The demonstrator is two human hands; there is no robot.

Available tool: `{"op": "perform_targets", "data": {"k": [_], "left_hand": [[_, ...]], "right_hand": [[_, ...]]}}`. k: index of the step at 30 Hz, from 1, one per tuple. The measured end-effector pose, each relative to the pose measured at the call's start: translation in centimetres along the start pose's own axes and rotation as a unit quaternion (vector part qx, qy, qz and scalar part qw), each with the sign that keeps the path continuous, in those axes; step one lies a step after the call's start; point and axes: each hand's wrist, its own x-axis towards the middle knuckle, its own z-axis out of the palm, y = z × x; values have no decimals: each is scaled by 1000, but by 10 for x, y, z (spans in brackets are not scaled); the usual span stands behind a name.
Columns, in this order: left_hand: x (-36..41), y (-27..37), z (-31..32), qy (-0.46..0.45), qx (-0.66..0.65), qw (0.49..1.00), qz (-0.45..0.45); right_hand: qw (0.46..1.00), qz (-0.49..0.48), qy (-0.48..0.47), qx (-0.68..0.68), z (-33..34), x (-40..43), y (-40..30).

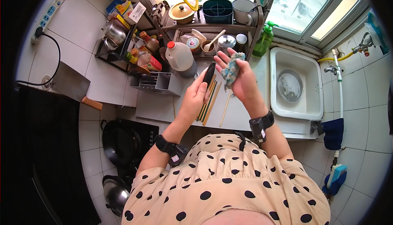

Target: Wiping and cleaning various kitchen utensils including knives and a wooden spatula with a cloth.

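My left hand (196, 90) is closed around a slim black object (210, 73), seemingly a handle; what it belongs to is hidden by the fingers. A crumpled blue-and-grey cloth (232, 71) lies across the upturned palm of my right hand (248, 85), pinned by the thumb while the other fingers spread. Both hands are above the white countertop (156, 103). Beneath and between them lie several wooden and green chopsticks (212, 102), side by side. One light chopstick (226, 107) rests apart to their right.
Behind the hands stand a red-capped plastic jug (180, 57), a grey utensil holder (164, 82) and a loaded two-tier rack (208, 25). To the right is a white sink (310, 102) containing a round bowl (290, 85). A cleaver (72, 82) is at the left wall.
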Motion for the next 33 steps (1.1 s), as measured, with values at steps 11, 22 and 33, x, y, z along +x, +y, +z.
{"op": "perform_targets", "data": {"k": [11, 22, 33], "left_hand": [[16, -36, 8, 49, 153, 986, 49], [3, -13, -5, -14, 5, 1000, -19], [10, -10, 16, 0, -58, 997, -52]], "right_hand": [[917, -163, -27, -362, 4, 11, 46], [995, -29, -8, -91, -19, 15, 6], [902, -133, 19, -410, -8, 22, 46]]}}
